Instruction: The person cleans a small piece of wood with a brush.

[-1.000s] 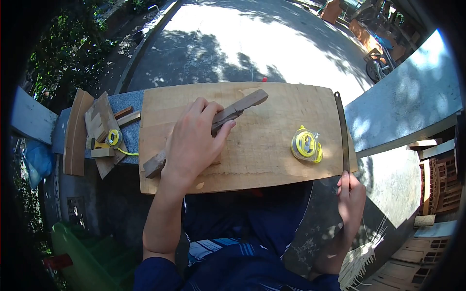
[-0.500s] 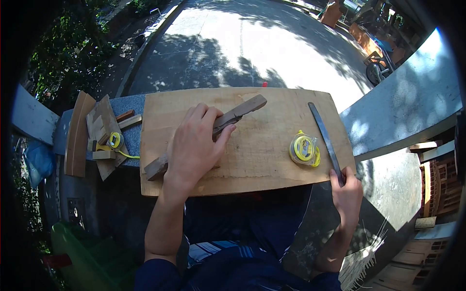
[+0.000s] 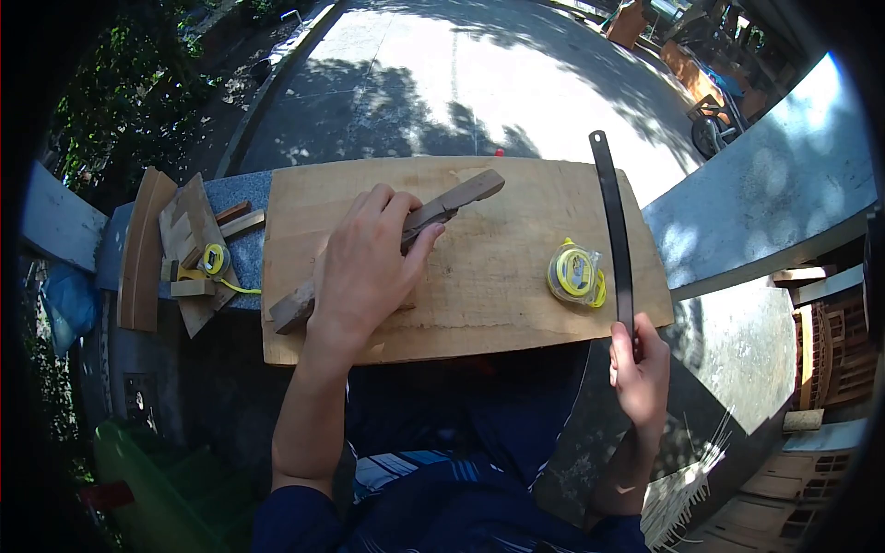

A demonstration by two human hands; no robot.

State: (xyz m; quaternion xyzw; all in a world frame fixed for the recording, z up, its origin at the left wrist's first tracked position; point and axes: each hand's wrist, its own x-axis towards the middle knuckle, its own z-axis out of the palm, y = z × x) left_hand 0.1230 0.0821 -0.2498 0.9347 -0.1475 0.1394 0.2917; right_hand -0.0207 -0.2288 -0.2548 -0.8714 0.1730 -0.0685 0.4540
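Observation:
My left hand is wrapped over the middle of a long, dark notched wooden block, which lies slantwise on the wooden board. Part of the block is hidden under my palm and fingers. My right hand is closed round the lower end of a flat dark metal strip with a hole in its far tip. The strip is raised and points away from me over the board's right side. Left of it, a yellow tape measure in clear wrapping lies on the board.
On the grey stone surface at left are wood offcuts, a second yellow tape measure and a curved wooden piece. A pale blue slanted beam stands at right. A green plastic object is at lower left.
My right hand has lifted the metal strip off the board and shifted slightly left, so its tip reaches past the far edge. My left hand keeps its grip on the block.

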